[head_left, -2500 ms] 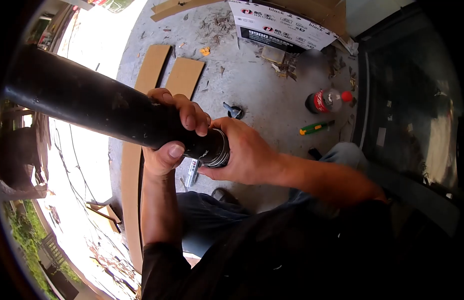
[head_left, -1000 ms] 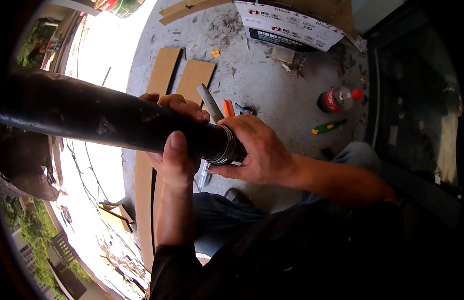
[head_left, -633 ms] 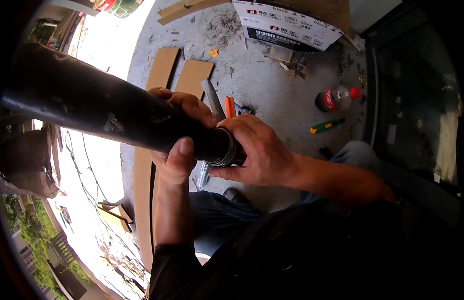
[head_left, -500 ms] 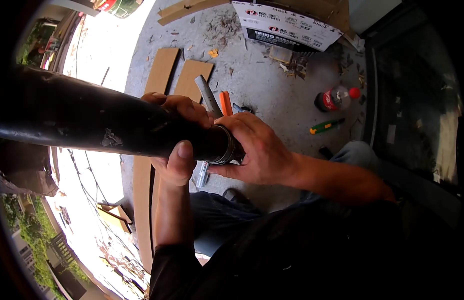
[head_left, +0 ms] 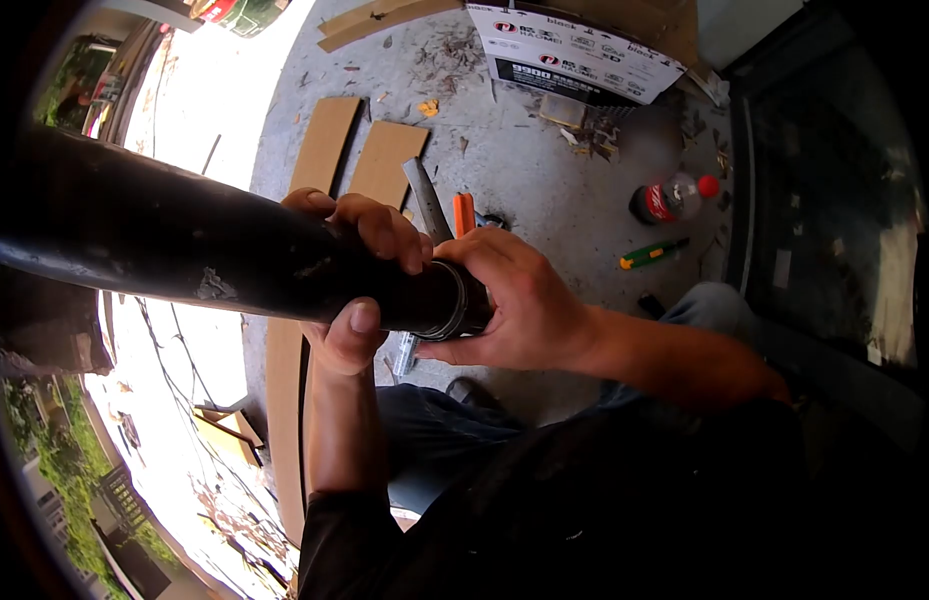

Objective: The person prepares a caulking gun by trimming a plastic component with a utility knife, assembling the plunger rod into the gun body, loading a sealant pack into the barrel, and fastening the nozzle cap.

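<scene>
You've got the black pipe up in front of you, left hand wrapped round it just short of the metal rings, right hand clasping the ringed end. A grey handle and an orange handle poke out beside that end; can't tell if your right's gripping those too. I'd hold snug with the left so the pipe doesn't roll, right thumb clear of the rings.

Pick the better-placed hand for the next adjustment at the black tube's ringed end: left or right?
Right, probably. The right hand is right beside the rings; the left hand grips the black tube further back, seemingly better suited to supporting it.
</scene>
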A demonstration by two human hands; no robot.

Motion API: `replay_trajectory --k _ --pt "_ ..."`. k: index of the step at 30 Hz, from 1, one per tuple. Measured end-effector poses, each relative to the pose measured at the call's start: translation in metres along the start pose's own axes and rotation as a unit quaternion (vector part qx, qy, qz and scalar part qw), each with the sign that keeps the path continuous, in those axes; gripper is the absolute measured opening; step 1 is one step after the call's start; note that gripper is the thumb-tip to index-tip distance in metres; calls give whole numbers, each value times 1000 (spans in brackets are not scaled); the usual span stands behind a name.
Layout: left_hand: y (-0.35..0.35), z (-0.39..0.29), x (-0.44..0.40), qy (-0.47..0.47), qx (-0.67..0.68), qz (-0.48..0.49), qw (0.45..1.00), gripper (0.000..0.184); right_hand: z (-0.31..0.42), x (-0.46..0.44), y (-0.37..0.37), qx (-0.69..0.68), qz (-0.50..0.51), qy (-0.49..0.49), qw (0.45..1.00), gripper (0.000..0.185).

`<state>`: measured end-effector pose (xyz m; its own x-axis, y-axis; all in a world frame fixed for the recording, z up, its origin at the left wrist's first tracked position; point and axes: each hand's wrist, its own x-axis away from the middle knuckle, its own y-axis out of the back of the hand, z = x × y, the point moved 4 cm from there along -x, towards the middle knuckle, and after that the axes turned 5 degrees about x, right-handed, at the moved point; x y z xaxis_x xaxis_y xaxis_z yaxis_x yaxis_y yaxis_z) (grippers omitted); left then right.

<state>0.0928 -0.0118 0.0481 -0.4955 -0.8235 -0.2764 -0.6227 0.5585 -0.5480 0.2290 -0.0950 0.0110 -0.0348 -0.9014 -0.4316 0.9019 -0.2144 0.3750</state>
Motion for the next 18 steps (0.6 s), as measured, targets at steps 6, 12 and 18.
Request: replay_trajectory --k 6,12,18 --pt "11 7 -2 -18 66 153 986 88 -2 0 0 -27 25 -1 999 68" --pt "-1 -10 -4 2 -153 -99 983 92 -6 -4 6 47 -9 -36 998 67" --pt "0 4 -2 22 -66 -79 994 73 -2 -2 9 45 0 -8 999 67"
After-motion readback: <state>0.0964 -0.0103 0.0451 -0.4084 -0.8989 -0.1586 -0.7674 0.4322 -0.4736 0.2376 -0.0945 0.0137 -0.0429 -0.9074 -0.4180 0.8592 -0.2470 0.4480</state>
